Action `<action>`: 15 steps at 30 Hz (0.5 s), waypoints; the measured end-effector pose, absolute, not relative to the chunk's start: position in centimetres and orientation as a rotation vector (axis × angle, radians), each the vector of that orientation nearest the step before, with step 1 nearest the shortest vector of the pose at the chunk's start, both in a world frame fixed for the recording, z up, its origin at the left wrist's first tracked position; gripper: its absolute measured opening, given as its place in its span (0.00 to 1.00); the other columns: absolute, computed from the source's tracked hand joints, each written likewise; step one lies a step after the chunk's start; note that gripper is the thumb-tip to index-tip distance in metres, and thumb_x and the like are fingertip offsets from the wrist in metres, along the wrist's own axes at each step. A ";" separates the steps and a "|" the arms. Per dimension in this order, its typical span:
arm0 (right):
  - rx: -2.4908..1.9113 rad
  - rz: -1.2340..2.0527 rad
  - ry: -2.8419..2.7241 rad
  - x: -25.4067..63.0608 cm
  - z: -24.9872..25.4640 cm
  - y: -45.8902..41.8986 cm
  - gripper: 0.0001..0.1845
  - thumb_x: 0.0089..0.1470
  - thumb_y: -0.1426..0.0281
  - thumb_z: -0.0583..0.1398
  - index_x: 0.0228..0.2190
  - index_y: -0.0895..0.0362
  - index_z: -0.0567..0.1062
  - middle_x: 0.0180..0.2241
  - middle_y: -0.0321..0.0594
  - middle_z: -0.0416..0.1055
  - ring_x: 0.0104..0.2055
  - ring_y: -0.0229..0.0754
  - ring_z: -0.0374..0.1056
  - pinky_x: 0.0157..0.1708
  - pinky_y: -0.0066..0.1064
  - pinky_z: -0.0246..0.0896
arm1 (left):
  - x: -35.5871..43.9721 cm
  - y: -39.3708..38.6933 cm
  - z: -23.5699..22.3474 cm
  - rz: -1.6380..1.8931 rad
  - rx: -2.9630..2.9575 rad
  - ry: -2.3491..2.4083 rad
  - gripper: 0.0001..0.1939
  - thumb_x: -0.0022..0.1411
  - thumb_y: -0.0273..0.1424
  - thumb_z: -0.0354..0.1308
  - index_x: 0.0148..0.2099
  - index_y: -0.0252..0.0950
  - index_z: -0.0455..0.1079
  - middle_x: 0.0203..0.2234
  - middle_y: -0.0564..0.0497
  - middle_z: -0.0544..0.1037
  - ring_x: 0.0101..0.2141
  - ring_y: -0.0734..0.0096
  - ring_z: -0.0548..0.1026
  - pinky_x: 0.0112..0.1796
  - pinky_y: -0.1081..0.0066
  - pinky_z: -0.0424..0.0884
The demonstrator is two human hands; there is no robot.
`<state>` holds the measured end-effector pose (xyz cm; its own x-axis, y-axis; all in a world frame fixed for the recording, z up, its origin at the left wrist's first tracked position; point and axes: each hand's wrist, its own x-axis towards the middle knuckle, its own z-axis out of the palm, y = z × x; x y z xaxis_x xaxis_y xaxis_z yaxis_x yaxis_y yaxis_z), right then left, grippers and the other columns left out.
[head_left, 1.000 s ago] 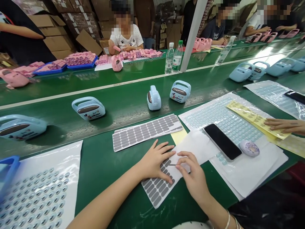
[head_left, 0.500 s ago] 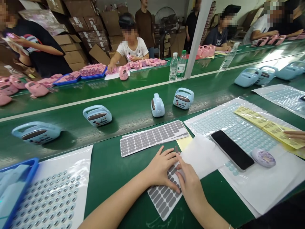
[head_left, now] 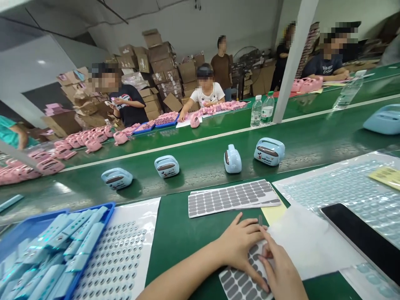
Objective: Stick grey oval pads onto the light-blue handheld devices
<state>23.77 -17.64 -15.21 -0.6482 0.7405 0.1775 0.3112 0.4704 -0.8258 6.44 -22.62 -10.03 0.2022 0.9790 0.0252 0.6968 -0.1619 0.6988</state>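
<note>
My left hand (head_left: pixel 239 241) lies spread, palm down, over a white sheet of grey oval stickers (head_left: pixel 242 287). My right hand (head_left: pixel 278 266) is at the sheet's right side, its index finger stretched toward the left fingertips and its thumb apart from that finger. A single grey sticker (head_left: pixel 260 220) stands out just past where the fingertips meet; which finger it clings to I cannot tell. Behind my hands, more grey sticker sheets (head_left: pixel 231 198) are stacked, with a yellow sheet (head_left: pixel 275 212) partly under them. White backing paper (head_left: pixel 312 241) lies right of my hands.
A blue tray (head_left: pixel 109 212) of light blue parts stands left, beside a sheet of round silvery stickers (head_left: pixel 118 250). Right are a phone (head_left: pixel 362 237) and pale blue sticker sheets (head_left: pixel 331 179). Several blue handled cases (head_left: pixel 270 152) line the belt; people work opposite among pink cases (head_left: pixel 120 137).
The view has swung left and up, bringing more of the blue tray and the far room into sight. My hands keep nearly the same pose on the sheet.
</note>
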 end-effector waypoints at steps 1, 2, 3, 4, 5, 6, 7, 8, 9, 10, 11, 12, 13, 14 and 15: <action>-0.885 1.100 -2.174 23.9 -15.1 -17.5 0.26 0.68 0.63 0.48 0.65 0.49 0.58 0.36 0.44 0.70 0.39 0.51 0.71 0.38 0.40 0.71 | 6.4 -22.7 -9.8 0.683 1.916 1.542 0.52 0.48 0.58 0.66 0.70 0.48 0.53 0.66 0.48 0.62 0.68 0.47 0.52 0.65 0.38 0.26; -0.911 1.154 -2.133 24.0 -15.0 -17.2 0.27 0.68 0.61 0.49 0.65 0.50 0.58 0.34 0.42 0.70 0.37 0.49 0.72 0.39 0.38 0.71 | 6.2 -22.8 -9.3 0.699 1.909 1.522 0.54 0.46 0.57 0.69 0.70 0.47 0.52 0.66 0.47 0.63 0.68 0.47 0.54 0.66 0.38 0.29; -0.944 1.252 -2.064 24.3 -14.6 -16.8 0.28 0.67 0.59 0.51 0.65 0.50 0.57 0.32 0.39 0.69 0.36 0.47 0.71 0.40 0.37 0.70 | 5.7 -22.7 -8.6 0.715 1.904 1.513 0.56 0.44 0.55 0.70 0.70 0.46 0.52 0.66 0.46 0.63 0.66 0.48 0.57 0.67 0.41 0.36; -0.968 1.384 -1.959 24.6 -14.1 -16.2 0.30 0.66 0.56 0.53 0.65 0.50 0.57 0.31 0.37 0.69 0.35 0.45 0.71 0.41 0.35 0.70 | 5.0 -22.4 -7.7 0.725 1.910 1.546 0.55 0.46 0.53 0.70 0.70 0.44 0.51 0.65 0.45 0.64 0.65 0.50 0.60 0.67 0.45 0.45; -0.968 1.531 -1.822 25.0 -13.3 -15.5 0.32 0.64 0.54 0.56 0.65 0.49 0.58 0.30 0.36 0.69 0.35 0.43 0.70 0.42 0.32 0.68 | 4.0 -21.7 -6.7 0.707 1.946 1.650 0.50 0.52 0.50 0.68 0.70 0.41 0.52 0.65 0.44 0.64 0.64 0.54 0.63 0.66 0.51 0.55; -0.939 1.670 -1.668 25.3 -12.2 -14.6 0.34 0.61 0.52 0.60 0.63 0.49 0.59 0.30 0.35 0.69 0.36 0.42 0.70 0.43 0.30 0.67 | 2.7 -20.8 -5.5 0.672 1.992 1.811 0.41 0.60 0.43 0.63 0.70 0.39 0.53 0.64 0.44 0.65 0.63 0.59 0.65 0.64 0.58 0.61; -0.879 1.781 -1.520 25.6 -10.8 -13.7 0.35 0.57 0.51 0.64 0.61 0.48 0.63 0.31 0.34 0.69 0.36 0.40 0.69 0.43 0.27 0.66 | 1.2 -19.5 -4.2 0.626 2.038 2.034 0.30 0.68 0.34 0.54 0.69 0.38 0.54 0.64 0.44 0.66 0.63 0.64 0.65 0.62 0.62 0.64; -0.804 1.847 -1.402 25.7 -9.1 -12.8 0.36 0.53 0.51 0.68 0.58 0.48 0.67 0.32 0.34 0.70 0.37 0.39 0.68 0.43 0.24 0.64 | -0.4 -17.9 -2.8 0.488 2.118 2.291 0.27 0.69 0.24 0.45 0.69 0.40 0.55 0.64 0.46 0.66 0.63 0.68 0.64 0.63 0.63 0.63; -0.732 1.897 -1.312 25.7 -7.2 -11.9 0.34 0.50 0.52 0.71 0.55 0.47 0.71 0.34 0.34 0.71 0.38 0.38 0.68 0.41 0.22 0.64 | -2.1 -16.2 -1.4 0.426 2.139 2.414 0.33 0.65 0.16 0.41 0.69 0.42 0.55 0.66 0.46 0.63 0.65 0.66 0.61 0.65 0.58 0.59; -0.658 1.956 -1.248 25.5 -5.2 -11.0 0.32 0.48 0.53 0.72 0.53 0.47 0.74 0.35 0.35 0.71 0.39 0.38 0.67 0.41 0.21 0.63 | -3.8 -14.5 -0.2 0.379 2.156 2.469 0.38 0.61 0.13 0.40 0.70 0.44 0.53 0.67 0.46 0.60 0.66 0.61 0.59 0.65 0.53 0.58; -0.605 2.007 -1.190 25.1 -3.1 -10.3 0.29 0.49 0.54 0.72 0.51 0.47 0.76 0.37 0.35 0.72 0.39 0.37 0.67 0.41 0.20 0.63 | -5.3 -12.9 1.0 0.317 2.166 2.507 0.39 0.60 0.12 0.40 0.69 0.45 0.54 0.68 0.44 0.57 0.67 0.56 0.57 0.64 0.47 0.58; -0.538 2.056 -1.132 24.6 -1.0 -9.7 0.25 0.51 0.57 0.72 0.50 0.47 0.77 0.38 0.35 0.73 0.38 0.36 0.67 0.42 0.20 0.64 | -6.7 -11.4 2.0 0.258 2.172 2.516 0.38 0.59 0.12 0.43 0.68 0.46 0.58 0.69 0.42 0.56 0.67 0.50 0.56 0.62 0.42 0.58; -0.396 2.109 -1.062 24.0 0.9 -9.2 0.23 0.50 0.61 0.73 0.48 0.49 0.79 0.38 0.37 0.73 0.38 0.36 0.67 0.41 0.21 0.64 | -7.7 -10.3 2.8 0.190 2.184 2.509 0.35 0.59 0.12 0.47 0.64 0.44 0.64 0.68 0.41 0.57 0.67 0.46 0.57 0.61 0.39 0.58; -0.310 2.085 -1.030 23.3 2.6 -8.9 0.23 0.46 0.63 0.76 0.44 0.50 0.81 0.37 0.37 0.74 0.39 0.36 0.67 0.40 0.20 0.64 | -8.6 -9.5 3.4 0.123 2.203 2.487 0.30 0.58 0.14 0.51 0.59 0.42 0.70 0.67 0.40 0.59 0.66 0.44 0.58 0.61 0.39 0.59; -0.263 2.047 -1.005 22.5 4.1 -8.6 0.22 0.44 0.64 0.77 0.43 0.50 0.82 0.37 0.37 0.74 0.40 0.37 0.67 0.42 0.21 0.64 | -9.3 -9.0 3.8 0.065 2.231 2.457 0.25 0.56 0.15 0.54 0.54 0.39 0.74 0.65 0.39 0.63 0.65 0.43 0.60 0.61 0.39 0.59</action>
